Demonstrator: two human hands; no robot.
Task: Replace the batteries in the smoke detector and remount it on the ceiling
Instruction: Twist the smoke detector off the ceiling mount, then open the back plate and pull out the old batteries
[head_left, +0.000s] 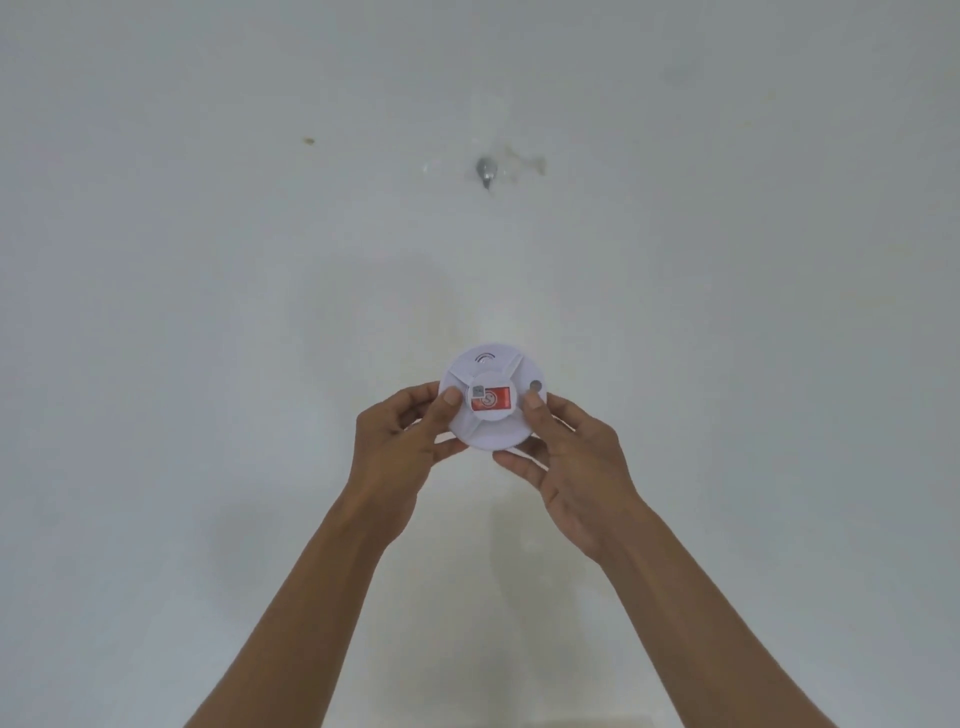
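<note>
1. Smoke detector (491, 402): raised against the ceiling (208, 260), well below the metal fitting (486, 171).
2. Left hand (410, 431), right hand (566, 452): each pinching the detector's rim.
3. Risks: rim-only hold may slip overhead; misaligned twist may fail to lock.

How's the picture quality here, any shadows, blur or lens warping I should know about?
Head view: soft, even light with a slight haze; a faint shadow falls on the ceiling around the smoke detector; its red label is too blurred to read; the left hand and right hand look stretched by the wide-angle lens.
</note>
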